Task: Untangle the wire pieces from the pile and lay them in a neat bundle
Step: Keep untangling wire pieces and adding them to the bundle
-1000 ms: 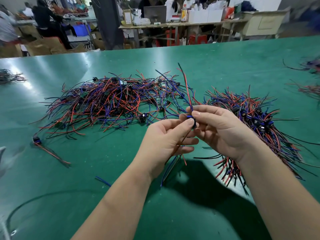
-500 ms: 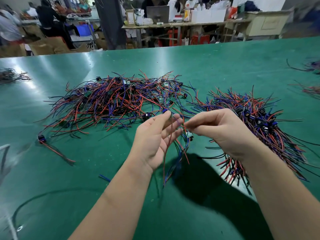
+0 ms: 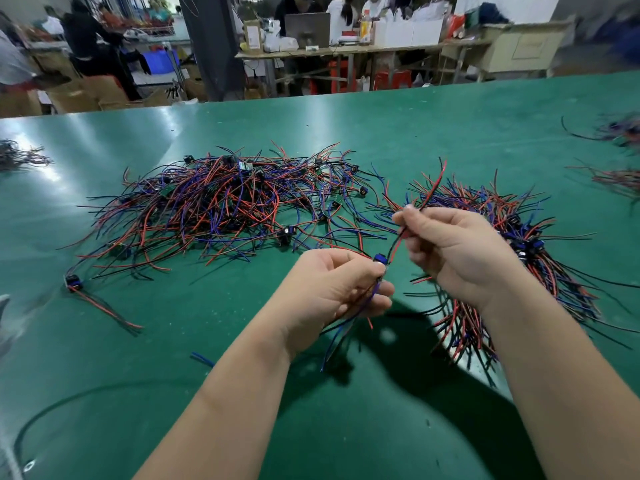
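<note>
**Worktop.** A green worktop (image 3: 398, 119) is seen across the whole frame.

**Pile.** A tangled pile (image 3: 221, 209) of red, blue and black wires is spread at centre left. Small dark connectors are mixed among the strands.

**Bundle.** A bundle (image 3: 540, 258) of like wires lies at centre right. Its strands run roughly one way, from upper left to lower right. It is partly hidden behind the right forearm.

**Wire piece.** One wire piece (image 3: 380, 260) is held up off the worktop at mid-frame, between pile and bundle.
- Its blue connector is pinched between thumb and forefinger of the left hand (image 3: 332, 289), whose other fingers are curled.
- Blue and dark strands trail from under that hand toward the lower centre.
- Its red and black leads (image 3: 433, 188) are pinched above the connector by the fingertips of the right hand (image 3: 457, 254), and their free ends stand up past those fingertips over the bundle's near end.
- The right hand is blurred, so the finger placement is not clear in detail.

**Other items.**
- A stray piece (image 3: 100, 303) with a dark connector lies alone at lower left, apart from the pile.
- A short blue scrap (image 3: 202, 359) lies beside the left forearm.
- Further heaps (image 3: 620, 178) of wire are noted at the right edge, and another at the left edge.
- Benches, boxes and people are seen beyond the worktop along the top of the frame.
</note>
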`<action>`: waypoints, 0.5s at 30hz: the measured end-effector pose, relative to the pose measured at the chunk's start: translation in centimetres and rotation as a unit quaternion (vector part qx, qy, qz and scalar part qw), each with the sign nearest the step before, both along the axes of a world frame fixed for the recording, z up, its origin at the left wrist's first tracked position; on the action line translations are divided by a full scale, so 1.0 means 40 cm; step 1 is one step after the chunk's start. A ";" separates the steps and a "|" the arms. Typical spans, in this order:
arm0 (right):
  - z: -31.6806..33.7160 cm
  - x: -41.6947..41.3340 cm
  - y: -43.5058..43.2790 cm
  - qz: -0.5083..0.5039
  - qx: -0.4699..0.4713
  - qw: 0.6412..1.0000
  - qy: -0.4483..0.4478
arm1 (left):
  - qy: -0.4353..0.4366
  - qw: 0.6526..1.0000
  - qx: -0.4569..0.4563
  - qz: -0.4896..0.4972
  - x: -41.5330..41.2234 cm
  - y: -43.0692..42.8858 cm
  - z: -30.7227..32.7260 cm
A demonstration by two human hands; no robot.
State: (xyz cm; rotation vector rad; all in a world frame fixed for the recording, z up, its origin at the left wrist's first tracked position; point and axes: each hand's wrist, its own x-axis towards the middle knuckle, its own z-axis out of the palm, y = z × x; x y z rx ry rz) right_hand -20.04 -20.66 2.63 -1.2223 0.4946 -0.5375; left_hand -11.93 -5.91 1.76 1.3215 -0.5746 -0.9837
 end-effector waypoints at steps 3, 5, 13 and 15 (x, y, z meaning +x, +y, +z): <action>0.015 -0.013 -0.020 -0.030 0.029 0.999 -0.035 | -0.031 0.995 0.021 -0.092 -0.002 0.015 0.004; 0.019 -0.014 -0.019 -0.030 0.039 0.998 -0.043 | -0.026 0.991 0.012 -0.129 -0.003 0.025 0.009; 0.024 -0.013 -0.036 -0.101 0.158 0.980 -0.070 | -0.072 0.969 0.063 -0.226 0.014 0.046 0.012; 0.020 -0.005 -0.028 -0.105 0.159 0.978 -0.088 | -0.081 0.968 0.066 -0.227 0.015 0.046 0.008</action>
